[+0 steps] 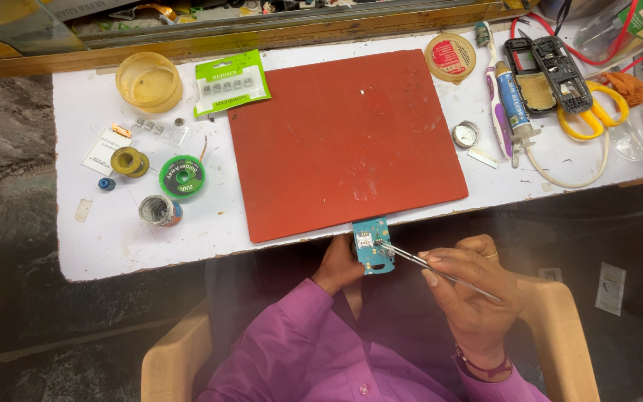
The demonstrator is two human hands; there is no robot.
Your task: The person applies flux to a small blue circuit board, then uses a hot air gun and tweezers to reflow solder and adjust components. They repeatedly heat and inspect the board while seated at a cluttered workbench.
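My left hand (338,266) holds a small blue circuit board (373,246) just off the near edge of the white table, in front of the red work mat (344,134). My right hand (472,286) grips thin metal tweezers (426,262), whose tips touch the board near its silver card slot. Both arms wear purple sleeves.
On the white table (106,238): a green solder-wick reel (181,176), a small tin (160,211), a yellow tape roll (129,161), a yellow plastic dish (148,80), a green parts packet (231,82), a round lid (449,56), a glue tube (515,104), black phone frames (552,71), yellow scissors (593,115).
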